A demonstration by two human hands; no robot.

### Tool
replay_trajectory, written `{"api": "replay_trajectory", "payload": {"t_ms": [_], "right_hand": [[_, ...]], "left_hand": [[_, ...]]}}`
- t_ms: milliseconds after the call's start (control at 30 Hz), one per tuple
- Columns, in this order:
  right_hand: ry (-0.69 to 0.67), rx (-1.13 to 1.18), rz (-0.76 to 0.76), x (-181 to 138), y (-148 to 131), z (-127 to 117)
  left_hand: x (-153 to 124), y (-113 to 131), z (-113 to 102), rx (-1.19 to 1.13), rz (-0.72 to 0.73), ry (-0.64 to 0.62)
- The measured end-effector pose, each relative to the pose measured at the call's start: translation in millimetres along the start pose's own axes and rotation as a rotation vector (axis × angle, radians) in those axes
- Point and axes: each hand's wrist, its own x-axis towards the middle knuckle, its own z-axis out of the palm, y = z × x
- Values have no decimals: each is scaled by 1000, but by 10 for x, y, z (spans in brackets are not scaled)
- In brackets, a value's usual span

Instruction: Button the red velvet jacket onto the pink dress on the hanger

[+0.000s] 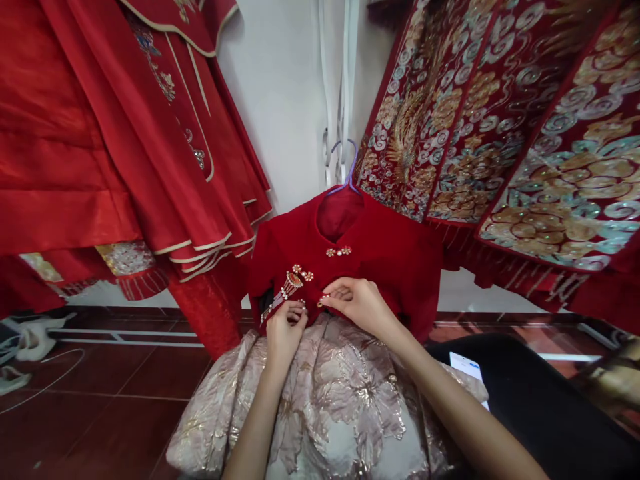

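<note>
A red velvet jacket (390, 227) hangs on a purple hanger (353, 163), its collar facing up. A jewelled fastener (339, 251) closes it near the neck, and below that the front edges part. My left hand (285, 328) pinches the left front edge beside a small beaded fastener. Just above it is a jewelled tassel ornament (290, 285). With thumb and finger, my right hand (364, 305) grips the opposite edge at a small gold fastener (321, 304). Pale brocade fabric with gold flowers (350, 400) spreads below both hands.
Red robes (100, 133) hang at the left, and heavily embroidered red garments (500, 133) at the right. Behind is a white metal rack post (345, 80). A phone (465, 367) lies on a black seat (530, 393). Pale shoes (35, 340) stand on the tiled floor.
</note>
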Motion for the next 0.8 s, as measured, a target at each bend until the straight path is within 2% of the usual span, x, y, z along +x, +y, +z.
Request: {"api": "replay_trajectory", "payload": {"t_ms": [100,267,433,600,800], "right_hand": [[-11,-6,-18,118,104,252],[-11,5,-2,177,370,518],[33,6,-57,122,394,530],[59,-71,-130,99,418,558],[68,-124,-134,102,459,585]], "left_hand": [[21,-5,-10,-6,-3,17],[46,-44,-8,-215,-69,44],[49,-63,30,-346,-136,20],[45,-88,49,-376,-125,35],[81,-142,56,-389,-184,-4]]}}
